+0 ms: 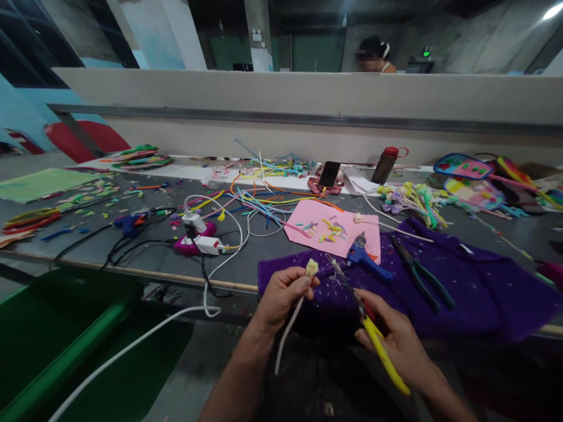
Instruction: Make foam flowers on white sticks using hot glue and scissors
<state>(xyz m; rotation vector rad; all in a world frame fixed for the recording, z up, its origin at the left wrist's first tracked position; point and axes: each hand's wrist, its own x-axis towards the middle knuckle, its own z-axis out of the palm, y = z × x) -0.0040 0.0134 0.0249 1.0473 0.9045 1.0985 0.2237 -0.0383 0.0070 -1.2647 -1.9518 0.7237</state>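
Over on the left of the dark grey desk (246, 271) I see a pale green flat sheet (41, 184), then a blue glue gun with orange parts (129, 224), then white plugs and adapters (206, 243) with cords. Nearer the middle, the person's left hand (285, 292) has its fingers pinched closed on a small pale-yellow flower-like piece (312, 268), its thin whitish stem hanging below, just before the desk's front edge. Behind lies a pink sheet (308, 212) strewn with coloured bits, a bright-blue glue gun (361, 256) resting partly on it. Next, the right hand (391, 328) has its fingers curled round a long metal-bladed tool with a yellow handle (373, 333), its tip near the piece. Further right, dark-green-handled pliers (416, 266) lie on a purple cloth (492, 293).
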